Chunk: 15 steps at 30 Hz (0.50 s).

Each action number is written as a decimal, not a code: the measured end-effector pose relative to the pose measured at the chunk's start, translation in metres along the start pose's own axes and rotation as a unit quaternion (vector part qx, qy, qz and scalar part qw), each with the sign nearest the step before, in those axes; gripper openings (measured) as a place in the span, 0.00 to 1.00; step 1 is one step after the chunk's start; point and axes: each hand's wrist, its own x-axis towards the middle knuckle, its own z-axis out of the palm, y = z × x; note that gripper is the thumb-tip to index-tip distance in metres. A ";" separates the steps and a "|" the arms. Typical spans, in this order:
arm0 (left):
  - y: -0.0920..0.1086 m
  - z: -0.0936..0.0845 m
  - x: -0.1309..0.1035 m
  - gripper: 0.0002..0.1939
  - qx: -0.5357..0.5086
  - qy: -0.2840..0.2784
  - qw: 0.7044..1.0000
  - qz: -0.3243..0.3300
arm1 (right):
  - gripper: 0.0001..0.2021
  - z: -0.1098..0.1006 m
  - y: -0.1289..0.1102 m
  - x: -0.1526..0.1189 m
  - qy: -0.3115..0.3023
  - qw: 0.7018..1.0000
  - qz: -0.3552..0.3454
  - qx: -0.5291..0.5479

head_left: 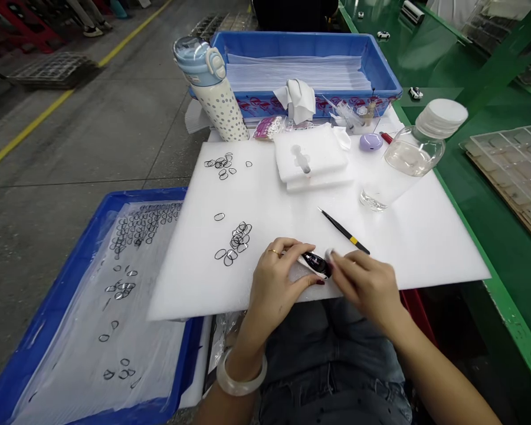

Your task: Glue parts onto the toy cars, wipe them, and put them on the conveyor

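Note:
Near the front edge of the white board [177, 277], my left hand [277, 283] grips a small glossy black part with a white edge [316, 264] between thumb and fingers. My right hand [371, 283] is closed in a pinch at the part's right end. A small white wad [328, 255], blurred, shows at its fingertips; its material is unclear. Black tweezers with a yellow band [343, 230] lie just beyond my right hand. Thin black rings [239, 239] are scattered on the board left of my left hand, with another group [221, 164] farther back.
A clear bottle of liquid [407, 156] stands on the right, a dotted tumbler [216, 88] at the back left. Between them are a white foam block [312, 154] and a purple case [370, 141]. Blue trays [307, 40] sit behind and at lower left [62, 289], the latter holding more rings.

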 end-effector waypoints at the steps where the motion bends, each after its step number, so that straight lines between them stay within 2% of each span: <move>1: 0.000 -0.001 0.000 0.22 -0.005 -0.004 1.000 0.001 | 0.10 -0.005 0.006 0.005 0.015 1.000 0.018 -0.002; 5: 0.000 -0.004 0.000 0.19 -0.018 -0.023 1.000 -0.003 | 0.12 -0.028 0.036 0.017 0.050 0.990 0.075 -0.108; 8: 0.003 -0.006 0.000 0.14 -0.018 -0.034 0.999 -0.018 | 0.08 -0.037 0.039 0.014 0.099 0.978 0.097 -0.157; 10: 0.005 -0.006 0.000 0.13 -0.015 -0.038 0.999 -0.025 | 0.06 -0.035 0.030 0.009 0.129 0.982 0.105 -0.084; 11: 0.006 -0.006 0.000 0.13 -0.014 -0.037 0.999 -0.027 | 0.05 -0.032 0.023 0.007 0.122 0.986 0.111 -0.028; 13: 0.007 -0.006 0.000 0.14 -0.012 -0.035 0.999 -0.030 | 0.06 -0.023 0.010 0.004 0.075 0.988 0.115 0.075; 15: 0.006 -0.005 0.002 0.14 -0.009 -0.033 0.999 -0.031 | 0.07 -0.012 -0.001 0.002 0.031 0.987 0.095 0.126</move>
